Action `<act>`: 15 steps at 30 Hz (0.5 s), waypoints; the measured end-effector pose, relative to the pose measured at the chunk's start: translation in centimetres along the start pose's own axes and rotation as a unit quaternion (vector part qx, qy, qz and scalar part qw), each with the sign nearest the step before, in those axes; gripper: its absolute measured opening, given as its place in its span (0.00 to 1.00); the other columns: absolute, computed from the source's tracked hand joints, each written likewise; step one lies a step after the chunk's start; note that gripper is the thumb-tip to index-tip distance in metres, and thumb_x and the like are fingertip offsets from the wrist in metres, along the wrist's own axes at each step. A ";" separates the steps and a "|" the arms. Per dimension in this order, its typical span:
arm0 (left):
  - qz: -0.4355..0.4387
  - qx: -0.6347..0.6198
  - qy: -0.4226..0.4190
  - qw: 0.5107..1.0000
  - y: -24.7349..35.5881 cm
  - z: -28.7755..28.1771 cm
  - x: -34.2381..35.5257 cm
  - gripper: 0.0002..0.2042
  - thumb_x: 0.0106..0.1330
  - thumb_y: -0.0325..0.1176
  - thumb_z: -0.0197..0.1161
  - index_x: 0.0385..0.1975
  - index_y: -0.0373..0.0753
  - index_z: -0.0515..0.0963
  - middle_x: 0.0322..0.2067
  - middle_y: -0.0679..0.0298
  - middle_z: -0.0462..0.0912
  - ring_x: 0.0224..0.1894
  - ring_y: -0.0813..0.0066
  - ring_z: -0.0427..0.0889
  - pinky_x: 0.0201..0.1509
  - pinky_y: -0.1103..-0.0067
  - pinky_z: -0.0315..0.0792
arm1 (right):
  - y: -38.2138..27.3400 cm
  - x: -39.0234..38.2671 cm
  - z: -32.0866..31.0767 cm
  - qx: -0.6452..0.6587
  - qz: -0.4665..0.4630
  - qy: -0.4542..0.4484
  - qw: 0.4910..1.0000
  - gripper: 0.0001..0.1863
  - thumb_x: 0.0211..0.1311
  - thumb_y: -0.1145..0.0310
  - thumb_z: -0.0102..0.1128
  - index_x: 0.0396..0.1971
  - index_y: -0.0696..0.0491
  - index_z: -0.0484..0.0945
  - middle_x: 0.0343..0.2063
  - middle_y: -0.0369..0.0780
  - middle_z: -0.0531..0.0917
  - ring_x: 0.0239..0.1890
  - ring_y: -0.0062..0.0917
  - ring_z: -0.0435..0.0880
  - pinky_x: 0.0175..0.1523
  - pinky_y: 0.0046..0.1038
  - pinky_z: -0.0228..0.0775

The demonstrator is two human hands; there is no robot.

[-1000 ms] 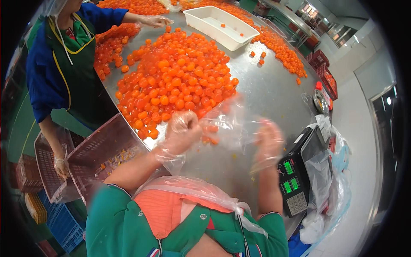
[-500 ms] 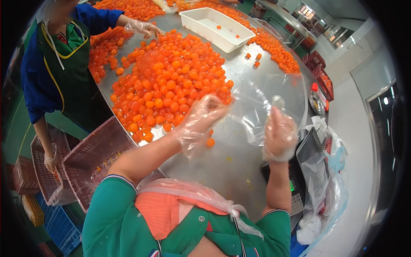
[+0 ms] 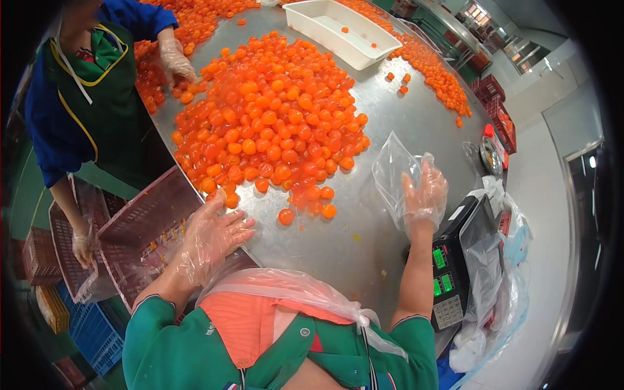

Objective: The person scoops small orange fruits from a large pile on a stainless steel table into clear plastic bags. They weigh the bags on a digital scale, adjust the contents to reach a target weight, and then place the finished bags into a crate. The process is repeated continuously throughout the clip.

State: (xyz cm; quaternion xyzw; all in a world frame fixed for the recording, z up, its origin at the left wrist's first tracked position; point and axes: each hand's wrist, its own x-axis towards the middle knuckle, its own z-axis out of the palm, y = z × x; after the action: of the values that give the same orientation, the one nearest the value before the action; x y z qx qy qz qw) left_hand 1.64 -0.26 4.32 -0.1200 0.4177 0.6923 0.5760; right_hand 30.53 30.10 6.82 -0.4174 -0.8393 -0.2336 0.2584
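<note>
My left hand (image 3: 214,237), in a thin clear glove, lies open with fingers spread on the near edge of the steel table (image 3: 396,110). It is just short of a loose orange ball (image 3: 286,216) and the big heap of glossy orange balls (image 3: 273,123). My right hand (image 3: 424,195), also gloved, holds a clear plastic bag (image 3: 392,170) up over the table, to the right of the heap. The bag looks empty.
A white tray (image 3: 341,32) with a few orange balls sits at the far side. A co-worker in blue with a green apron (image 3: 84,97) reaches a gloved hand (image 3: 175,60) into the balls at left. Pink crates (image 3: 140,231) stand below the table edge; a scale (image 3: 447,279) is at right.
My left hand has let go of the bag and drawn back from the heap to the table's near edge. The right hand has kept the bag and carried it rightward.
</note>
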 end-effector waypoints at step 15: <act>-0.011 -0.138 -0.099 0.985 0.0 0.7 9.0 0.40 0.66 0.63 0.48 0.71 0.52 0.41 0.71 0.51 0.40 0.70 0.33 0.44 0.67 0.43 0.46 | -16.9 0.7 11.0 0.411 0.035 -0.022 0.911 0.31 0.61 0.58 0.60 0.61 0.55 0.66 0.62 0.45 0.67 0.63 0.44 0.61 0.67 0.43 0.53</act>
State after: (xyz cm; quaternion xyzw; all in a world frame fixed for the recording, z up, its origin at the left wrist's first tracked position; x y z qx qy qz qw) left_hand -0.92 6.56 -1.03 -0.1343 0.2574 0.7453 0.6002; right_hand 13.69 27.99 -4.05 -0.3088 -0.8513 0.1502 0.3967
